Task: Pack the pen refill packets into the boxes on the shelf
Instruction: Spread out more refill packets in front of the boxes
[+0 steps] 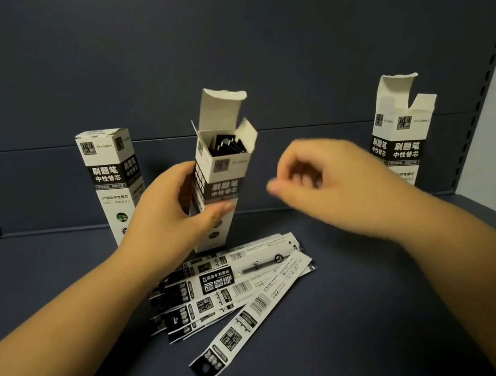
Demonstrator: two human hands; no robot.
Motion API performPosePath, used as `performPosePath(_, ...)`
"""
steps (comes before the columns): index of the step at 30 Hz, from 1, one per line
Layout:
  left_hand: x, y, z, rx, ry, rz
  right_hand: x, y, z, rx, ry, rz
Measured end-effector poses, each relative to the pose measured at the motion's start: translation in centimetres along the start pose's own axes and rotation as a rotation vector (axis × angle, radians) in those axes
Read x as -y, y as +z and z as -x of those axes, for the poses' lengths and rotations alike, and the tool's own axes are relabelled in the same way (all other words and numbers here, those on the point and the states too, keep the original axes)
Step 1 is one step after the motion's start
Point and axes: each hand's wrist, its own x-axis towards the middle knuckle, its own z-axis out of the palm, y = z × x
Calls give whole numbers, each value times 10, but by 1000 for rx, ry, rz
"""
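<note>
My left hand grips a tall black-and-white box in the middle of the shelf, tilted slightly, its top flap open. Dark refill packets show inside its mouth. My right hand hovers to the right of the box, blurred, fingers loosely curled and holding nothing. Several flat pen refill packets lie fanned on the shelf in front of the box, one angled toward me.
A closed box stands upright at the left. An open empty-looking box stands at the right near the shelf's slotted upright. The dark shelf floor and back panel surround everything.
</note>
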Motion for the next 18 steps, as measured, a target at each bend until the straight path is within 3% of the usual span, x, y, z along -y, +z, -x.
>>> performPosePath(3, 0, 0, 0, -13, -26, 4, 3, 4, 2, 533, -110, 304)
performPosePath(5, 0, 0, 0, -14, -42, 3, 6, 11, 6, 760, -110, 355)
performPosePath(7, 1, 0, 0, -14, -49, 8, 9, 20, 10, 807, -134, 349)
performPosePath(18, 3, -3, -1, -31, -76, 35, 18, 44, 16, 711, -195, 338)
